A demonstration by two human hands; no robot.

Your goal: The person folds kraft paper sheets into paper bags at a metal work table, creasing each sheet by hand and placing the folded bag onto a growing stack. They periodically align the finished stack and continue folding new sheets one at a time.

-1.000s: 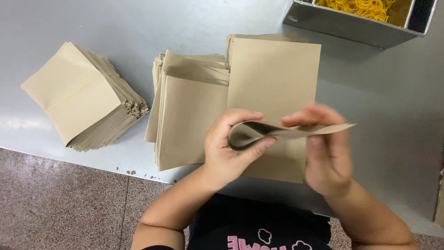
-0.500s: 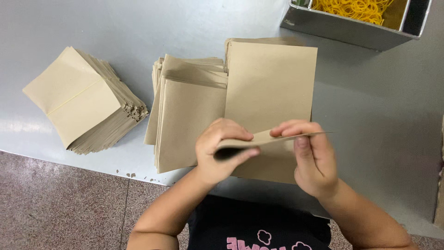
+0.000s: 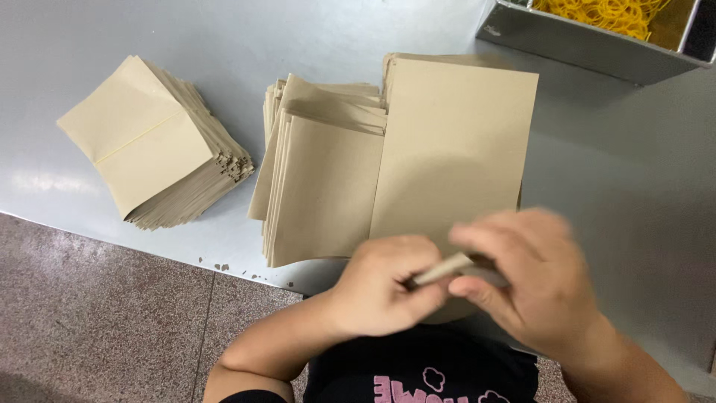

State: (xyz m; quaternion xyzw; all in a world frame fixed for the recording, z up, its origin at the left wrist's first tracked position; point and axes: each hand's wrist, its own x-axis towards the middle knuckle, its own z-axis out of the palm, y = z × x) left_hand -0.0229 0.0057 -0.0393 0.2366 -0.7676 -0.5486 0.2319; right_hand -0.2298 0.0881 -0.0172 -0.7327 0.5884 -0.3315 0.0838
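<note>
Envelope [image 3: 446,267]: tan, folded, pinched above table's near edge.
Left hand [image 3: 384,287]: closed on envelope.
Right hand [image 3: 533,280]: blurred, gripping envelope.
Stacks: flat pile [image 3: 455,149] mid-table; folded pile [image 3: 153,142] at left.
Box [image 3: 589,45]: grey, far right corner, yellow bands [image 3: 604,13].

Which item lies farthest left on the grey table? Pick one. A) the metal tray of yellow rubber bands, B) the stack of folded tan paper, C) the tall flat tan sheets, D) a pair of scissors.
B: the stack of folded tan paper lies left of the other tan piles; the metal tray sits top right.
</note>
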